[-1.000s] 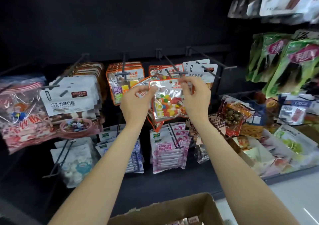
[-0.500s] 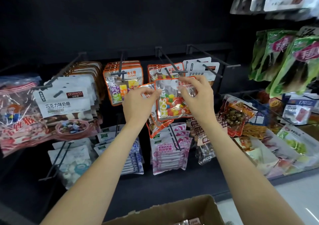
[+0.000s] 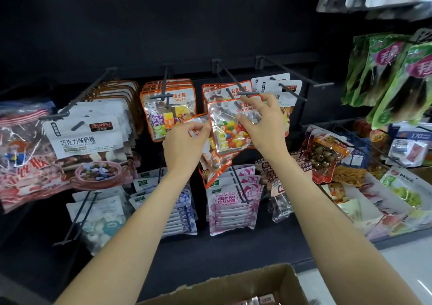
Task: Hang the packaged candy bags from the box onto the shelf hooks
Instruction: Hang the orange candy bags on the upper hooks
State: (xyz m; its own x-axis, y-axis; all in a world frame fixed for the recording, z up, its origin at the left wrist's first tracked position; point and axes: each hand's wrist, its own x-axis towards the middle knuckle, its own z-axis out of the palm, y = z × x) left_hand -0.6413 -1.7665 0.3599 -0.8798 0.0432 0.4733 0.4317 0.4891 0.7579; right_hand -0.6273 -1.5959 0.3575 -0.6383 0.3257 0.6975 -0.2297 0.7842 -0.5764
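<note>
step: threading candy bag (image 3: pixel 230 127) onto hook (image 3: pixel 236 89) | R hand (image 3: pixel 261 127) fingers pinch bag top | L hand (image 3: pixel 184 145) pinches spare bags (image 3: pixel 211 155) | next: align hole w/ hook tip, push back

cardboard box (image 3: pixel 245 286) sits below the hooks (image 3: pixel 236 82), before hanging candy bags (image 3: pixel 231 127).

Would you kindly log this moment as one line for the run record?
step: hanging | right hand: holds colour-bean candy bag top at hook | left hand: grips spare bags | box: below, open
</note>
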